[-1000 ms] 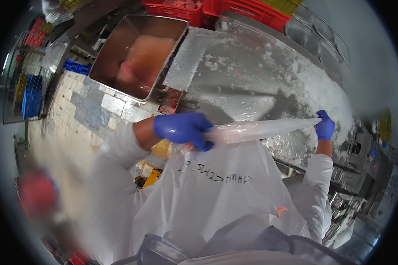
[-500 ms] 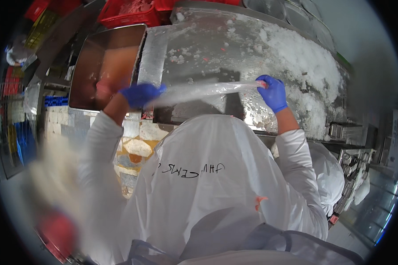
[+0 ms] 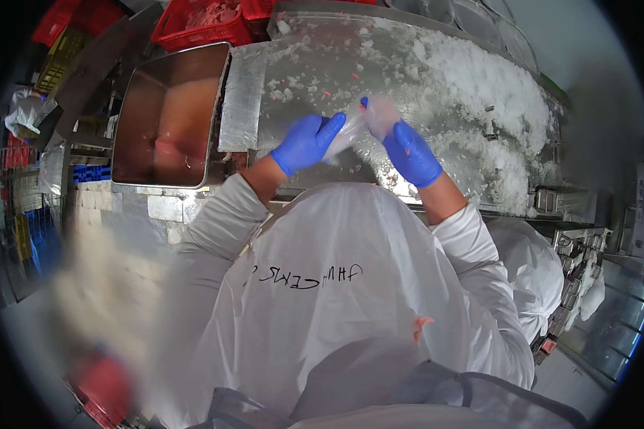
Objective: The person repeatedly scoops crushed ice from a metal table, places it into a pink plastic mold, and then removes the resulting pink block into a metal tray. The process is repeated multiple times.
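Both my hands wear blue gloves and meet over a steel table (image 3: 250, 107) strewn with crushed ice. My left hand (image 3: 306, 141) and my right hand (image 3: 410, 151) together grip a clear plastic bag (image 3: 358, 121), bunched up between them and blurred by motion. What is inside the bag cannot be made out. My white sleeves and white plastic apron (image 3: 336, 300) fill the lower middle of the view.
A deep steel tub (image 3: 168, 118) with pinkish contents stands left of the table. Red crates (image 3: 207, 21) sit behind it. A heap of ice (image 3: 479, 93) covers the table's right part. A person in white (image 3: 533, 268) is at my right. Tiled floor at left.
My hands were far apart with the bag stretched long between them; now they have come close together and the bag is bunched. The view has swung toward the ice table.
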`<state>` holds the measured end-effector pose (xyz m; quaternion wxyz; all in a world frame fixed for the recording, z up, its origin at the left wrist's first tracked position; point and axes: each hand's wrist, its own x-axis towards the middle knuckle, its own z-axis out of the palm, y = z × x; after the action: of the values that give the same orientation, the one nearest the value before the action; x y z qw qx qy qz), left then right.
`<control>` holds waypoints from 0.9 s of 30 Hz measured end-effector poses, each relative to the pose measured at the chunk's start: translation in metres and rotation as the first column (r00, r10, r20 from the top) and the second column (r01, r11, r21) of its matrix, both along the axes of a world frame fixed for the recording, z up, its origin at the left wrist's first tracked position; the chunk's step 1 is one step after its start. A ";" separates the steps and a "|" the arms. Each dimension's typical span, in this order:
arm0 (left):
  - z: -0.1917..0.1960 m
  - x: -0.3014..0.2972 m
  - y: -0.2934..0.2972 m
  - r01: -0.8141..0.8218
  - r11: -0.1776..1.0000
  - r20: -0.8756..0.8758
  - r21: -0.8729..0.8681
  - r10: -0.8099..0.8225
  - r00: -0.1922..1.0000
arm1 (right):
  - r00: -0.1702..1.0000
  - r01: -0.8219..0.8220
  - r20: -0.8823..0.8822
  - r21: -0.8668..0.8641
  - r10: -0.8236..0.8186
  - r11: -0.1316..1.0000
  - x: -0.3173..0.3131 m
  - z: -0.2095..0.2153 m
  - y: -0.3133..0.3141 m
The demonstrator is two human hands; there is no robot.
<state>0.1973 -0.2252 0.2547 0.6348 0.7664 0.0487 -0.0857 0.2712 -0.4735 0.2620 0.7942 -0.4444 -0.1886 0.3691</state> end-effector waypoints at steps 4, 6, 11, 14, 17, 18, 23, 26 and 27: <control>0.018 -0.003 -0.020 0.007 0.855 -0.219 -0.518 -0.141 0.966 | 0.954 -0.052 0.274 -0.254 0.124 0.966 -0.025 0.022 0.015; 0.026 -0.004 -0.027 0.213 0.926 -0.028 -0.312 -0.233 0.972 | 0.939 0.091 0.339 -0.395 0.053 0.914 -0.027 0.005 0.011; 0.026 0.001 -0.037 -0.003 0.957 0.412 0.291 -0.122 0.903 | 0.789 0.434 0.608 -0.451 -0.088 0.780 -0.027 0.015 0.008; 0.018 0.010 -0.042 -0.139 0.960 0.436 0.243 0.020 0.900 | 0.904 0.282 0.427 -0.596 -0.001 0.752 -0.031 0.034 -0.007; -0.001 0.019 -0.041 -0.017 0.970 0.402 0.243 -0.085 0.912 | 0.986 -0.036 0.123 -0.498 0.112 0.866 -0.021 0.035 -0.030; -0.008 0.021 -0.044 0.038 0.972 0.407 0.231 -0.132 0.904 | 0.986 -0.125 0.052 -0.395 0.158 0.910 -0.017 0.035 -0.036; -0.006 0.041 -0.065 0.186 0.983 0.317 -0.003 -0.176 0.932 | 0.989 0.088 0.139 -0.288 -0.049 0.954 -0.005 0.054 -0.048; 0.032 0.060 -0.072 0.228 0.972 0.310 -0.064 -0.198 0.930 | 0.575 0.512 0.809 -0.238 -0.123 0.826 0.030 0.086 -0.079; 0.048 0.064 -0.074 0.244 0.965 0.330 -0.091 -0.202 0.922 | 0.256 0.647 0.952 -0.041 -0.166 0.761 0.049 0.099 -0.092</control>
<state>0.2609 -0.2991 0.3028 0.6691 0.7275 -0.1477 -0.0361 0.3203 -0.5656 0.3613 0.5027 -0.7653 -0.3793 -0.1332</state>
